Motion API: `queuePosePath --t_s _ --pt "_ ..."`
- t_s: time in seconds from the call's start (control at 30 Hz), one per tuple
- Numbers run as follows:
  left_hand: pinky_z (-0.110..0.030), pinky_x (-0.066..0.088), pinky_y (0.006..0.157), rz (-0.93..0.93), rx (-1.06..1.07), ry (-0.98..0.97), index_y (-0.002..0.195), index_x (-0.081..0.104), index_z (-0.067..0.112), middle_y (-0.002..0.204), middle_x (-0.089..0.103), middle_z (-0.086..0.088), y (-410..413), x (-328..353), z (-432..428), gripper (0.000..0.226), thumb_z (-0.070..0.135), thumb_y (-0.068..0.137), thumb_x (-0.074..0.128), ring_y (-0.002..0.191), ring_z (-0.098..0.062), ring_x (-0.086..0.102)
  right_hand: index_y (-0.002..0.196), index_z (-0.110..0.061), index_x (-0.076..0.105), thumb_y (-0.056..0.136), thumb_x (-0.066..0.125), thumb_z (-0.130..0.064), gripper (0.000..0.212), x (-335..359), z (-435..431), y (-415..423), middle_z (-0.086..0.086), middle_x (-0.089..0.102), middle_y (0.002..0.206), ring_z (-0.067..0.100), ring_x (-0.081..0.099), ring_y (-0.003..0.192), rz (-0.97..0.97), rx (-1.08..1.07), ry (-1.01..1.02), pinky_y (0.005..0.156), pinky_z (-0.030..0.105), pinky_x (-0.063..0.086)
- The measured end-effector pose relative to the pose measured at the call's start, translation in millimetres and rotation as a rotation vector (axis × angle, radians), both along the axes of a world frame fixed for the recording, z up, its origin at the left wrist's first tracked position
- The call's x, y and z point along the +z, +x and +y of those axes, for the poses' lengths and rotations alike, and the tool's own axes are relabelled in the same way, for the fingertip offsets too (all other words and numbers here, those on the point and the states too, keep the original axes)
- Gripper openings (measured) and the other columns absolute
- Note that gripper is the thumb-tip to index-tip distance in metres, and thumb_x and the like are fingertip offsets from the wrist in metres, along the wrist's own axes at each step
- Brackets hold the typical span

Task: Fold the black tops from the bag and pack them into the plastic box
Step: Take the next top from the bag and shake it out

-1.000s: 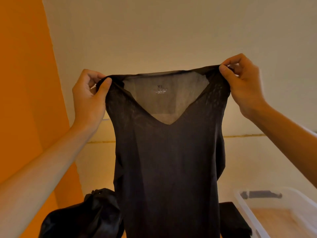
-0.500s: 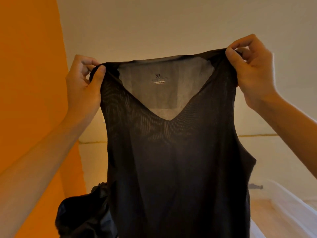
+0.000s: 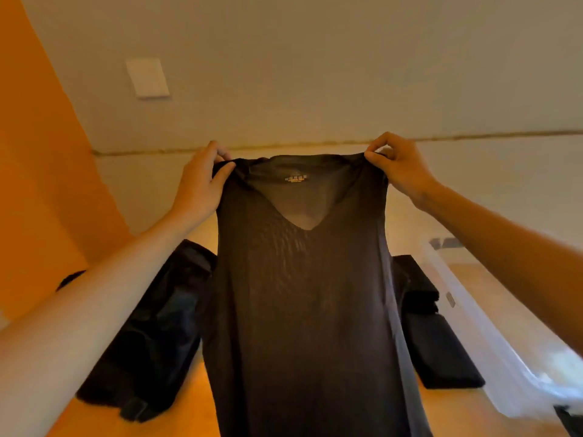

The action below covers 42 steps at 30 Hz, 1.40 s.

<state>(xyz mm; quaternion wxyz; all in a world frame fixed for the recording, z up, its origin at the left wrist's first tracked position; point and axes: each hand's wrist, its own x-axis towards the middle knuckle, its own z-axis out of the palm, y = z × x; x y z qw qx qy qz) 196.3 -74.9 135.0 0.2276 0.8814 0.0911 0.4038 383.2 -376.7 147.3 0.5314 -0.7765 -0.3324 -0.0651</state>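
1. An orange wall [image 3: 47, 184] fills the left edge and meets a pale wall that carries a white switch plate [image 3: 147, 77].
2. A black bag [image 3: 151, 342] lies slumped on the wooden tabletop [image 3: 195, 405], partly hidden behind the left forearm.
3. The left hand [image 3: 202, 181] is raised in front of the pale wall. Its thumb and curled fingers pinch the left shoulder of the top.
4. The black V-neck top [image 3: 303, 310] hangs full length between the two hands, held up over the tabletop with its neckline facing the camera. It is outside both the bag and the box. The fabric is thin (light shows through it below the neckline), and a small printed label [image 3: 296, 178] sits inside the back of the neck, its text too blurred to read. The hem runs out of view at the bottom.
5. The right hand [image 3: 400, 167] is level with the left, its thumb and bent fingers clamped on the right shoulder of the top.
6. Folded black tops [image 3: 441, 351] lie on the tabletop, between the hanging top and the box.
7. The clear plastic box [image 3: 467, 310] stands just beside those folded tops at the right edge, with no lid on it.
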Motion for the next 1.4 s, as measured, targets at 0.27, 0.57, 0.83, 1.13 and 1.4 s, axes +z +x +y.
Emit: queuePosePath --t_s 0.27,0.57,0.83,1.13,1.4 --pt "-0.036 0.036 0.068 0.389 0.121 -0.013 0.105 0.050 0.016 0.100 0.053 -0.009 106.0 -202.2 56.1 0.010 0.026 0.108 0.048 0.086 -0.030 0.053 0.098 -0.022 0.061 0.102 0.061 -0.025 0.005 -189.4 66.3 109.3 0.007 0.068 0.103 0.024 0.064 0.088 0.122 -0.152 -0.426 0.076 0.041 0.059" --pt "-0.045 0.042 0.069 0.537 0.142 0.048 0.111 0.051 0.009 0.100 0.050 -0.015 155.2 -269.3 94.7 0.019 0.027 0.109 0.044 0.081 -0.035 0.051 0.108 -0.016 0.063 0.104 0.057 -0.022 0.010 -263.9 114.8 161.0 0.013 0.066 0.112 0.024 0.058 0.086 0.141 -0.196 -0.663 0.072 0.034 0.048" --pt "-0.048 0.043 0.088 0.697 0.201 -0.030 0.118 0.056 0.015 0.122 0.054 -0.013 156.2 -272.5 91.7 0.021 0.031 0.105 0.055 0.114 -0.039 0.052 0.119 -0.020 0.057 0.106 0.051 -0.034 0.020 -274.3 126.9 148.1 0.013 0.068 0.111 0.029 0.064 0.086 0.130 -0.197 -0.824 0.073 0.038 0.053" --pt "-0.040 0.001 0.128 0.923 0.030 -0.040 0.163 0.017 0.030 0.172 0.001 0.001 51.6 -237.8 -37.2 0.067 0.062 0.105 0.017 0.158 -0.021 -0.004 0.155 -0.021 0.040 0.107 0.033 -0.053 0.058 -248.3 94.4 -11.4 0.013 0.045 0.156 0.031 0.036 0.147 -0.100 -0.076 -0.844 0.121 0.044 0.026" --pt "-0.042 -0.010 0.127 0.989 0.120 0.172 0.158 -0.020 0.028 0.167 -0.026 -0.002 -89.8 -278.9 -112.1 0.079 0.071 0.092 -0.012 0.154 -0.020 -0.026 0.160 -0.035 -0.013 0.097 0.000 -0.070 0.073 -281.1 9.4 -145.2 0.006 -0.015 0.169 0.023 -0.021 0.154 -0.007 -0.118 -1.133 0.124 0.043 -0.015"
